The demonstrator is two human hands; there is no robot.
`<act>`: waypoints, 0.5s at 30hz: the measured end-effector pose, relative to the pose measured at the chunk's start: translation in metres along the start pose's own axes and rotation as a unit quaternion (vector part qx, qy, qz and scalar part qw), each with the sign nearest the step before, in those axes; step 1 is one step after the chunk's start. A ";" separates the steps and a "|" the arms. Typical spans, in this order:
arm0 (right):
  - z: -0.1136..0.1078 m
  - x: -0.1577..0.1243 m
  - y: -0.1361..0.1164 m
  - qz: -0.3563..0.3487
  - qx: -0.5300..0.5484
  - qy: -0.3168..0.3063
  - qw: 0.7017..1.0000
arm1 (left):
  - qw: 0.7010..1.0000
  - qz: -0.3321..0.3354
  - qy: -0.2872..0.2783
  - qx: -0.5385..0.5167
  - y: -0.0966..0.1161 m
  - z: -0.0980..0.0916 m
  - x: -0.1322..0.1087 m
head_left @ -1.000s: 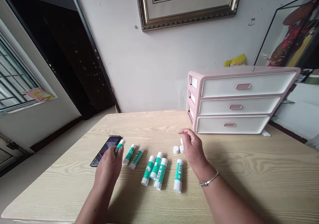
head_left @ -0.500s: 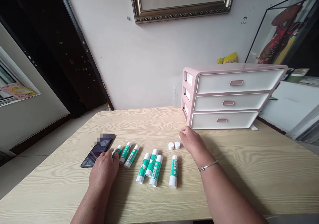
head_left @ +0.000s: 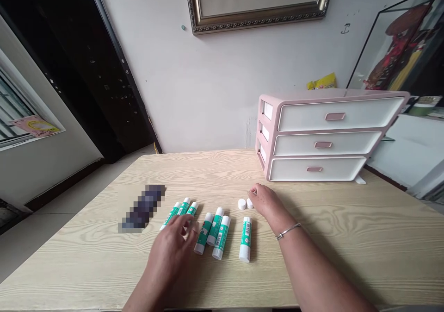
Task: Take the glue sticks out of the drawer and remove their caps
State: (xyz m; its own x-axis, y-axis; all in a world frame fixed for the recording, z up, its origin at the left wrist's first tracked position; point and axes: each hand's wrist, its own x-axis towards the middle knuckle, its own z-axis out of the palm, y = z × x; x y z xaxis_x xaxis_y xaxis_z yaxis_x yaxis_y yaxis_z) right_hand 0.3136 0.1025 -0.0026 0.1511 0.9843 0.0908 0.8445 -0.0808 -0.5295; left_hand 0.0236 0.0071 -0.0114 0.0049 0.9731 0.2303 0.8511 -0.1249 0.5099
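Note:
Several green-and-white glue sticks lie on the wooden table (head_left: 312, 252). My left hand (head_left: 171, 247), slightly blurred, hovers over the near ends of the left group of three, with a glue stick (head_left: 170, 215) at its edge; the thumb and fingers are apart and I see nothing in them. To its right is a middle trio, including one glue stick (head_left: 221, 238). A single glue stick (head_left: 245, 239) lies further right. Behind it stand two white caps (head_left: 242, 204). My right hand (head_left: 266, 200) is beside the right cap, fingers curled together; what they hold, if anything, is hidden.
A pink-and-white drawer unit (head_left: 321, 136) stands at the back right, with a yellow packet (head_left: 322, 81) behind its top. A dark phone (head_left: 145, 208), partly pixelated, lies on the left side. A framed picture (head_left: 260, 22) hangs on the wall behind.
My left hand has moved right, away from the phone and across the left glue sticks. My right hand has come slightly nearer to me, its fingers more curled. The view has shifted a little.

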 end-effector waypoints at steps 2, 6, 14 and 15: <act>-0.001 -0.001 0.000 -0.007 -0.007 0.005 1.000 | 1.000 0.007 -0.027 -0.013 0.010 0.006 -0.005; -0.007 -0.007 -0.007 -0.036 -0.016 0.076 0.996 | 0.999 0.006 -0.039 0.020 0.022 0.009 -0.007; -0.012 -0.026 -0.032 -0.128 0.109 0.122 0.978 | 0.989 0.022 -0.071 0.129 0.031 0.010 -0.004; -0.011 -0.029 -0.035 -0.134 0.123 0.116 0.977 | 0.987 0.027 -0.069 0.144 0.033 0.011 -0.005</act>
State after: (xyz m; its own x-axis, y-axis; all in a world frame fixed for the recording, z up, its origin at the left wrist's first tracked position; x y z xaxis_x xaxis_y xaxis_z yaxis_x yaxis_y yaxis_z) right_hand 0.2858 0.0752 0.0224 0.0782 0.9010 0.4267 0.7249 0.2424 -0.6448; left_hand 0.0576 0.0001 -0.0044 0.1083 0.9861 0.1262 0.9616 -0.1361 0.2382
